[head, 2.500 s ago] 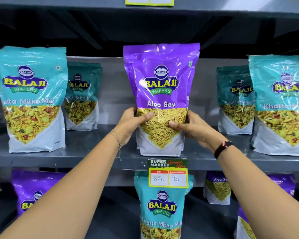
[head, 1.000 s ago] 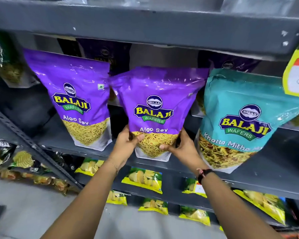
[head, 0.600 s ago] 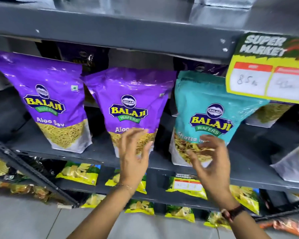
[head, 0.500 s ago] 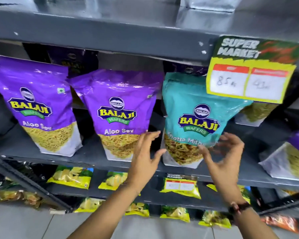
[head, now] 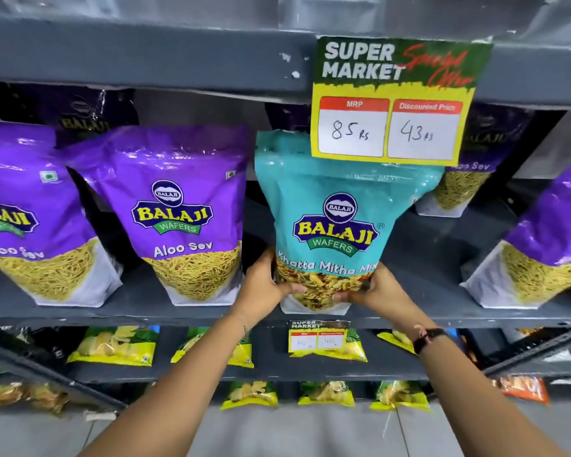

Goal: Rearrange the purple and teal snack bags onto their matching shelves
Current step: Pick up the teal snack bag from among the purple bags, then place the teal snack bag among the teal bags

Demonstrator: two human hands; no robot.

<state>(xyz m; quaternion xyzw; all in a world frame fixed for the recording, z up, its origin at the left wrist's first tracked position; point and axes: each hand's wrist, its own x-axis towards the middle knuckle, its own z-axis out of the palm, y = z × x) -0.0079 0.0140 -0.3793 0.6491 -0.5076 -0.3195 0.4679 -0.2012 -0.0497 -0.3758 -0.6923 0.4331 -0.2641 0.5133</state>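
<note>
Head camera: I have both hands on the teal snack bag (head: 335,222), labelled Khatta Mitha Mix, which stands upright at the front of a grey metal shelf (head: 139,310) lined with purple ones. My left hand (head: 264,290) curls around the bag's lower left corner, fingers closed against its front over the clear window; my right hand (head: 373,290) wraps the lower right corner the same way, a dark band on the wrist behind it. The bag's base sits at, or just above, the shelf edge; I cannot tell which. Just to its left stands a purple Aloo Sev bag (head: 185,219), apart from it by a narrow dark gap, with a second purple bag (head: 30,219) further left and another purple bag (head: 548,245) well off to the right. A yellow price tag (head: 393,103) hangs from the shelf above, overlapping the teal bag's top right corner. Yellow-green packets (head: 116,346) lie on the lower shelves.
</note>
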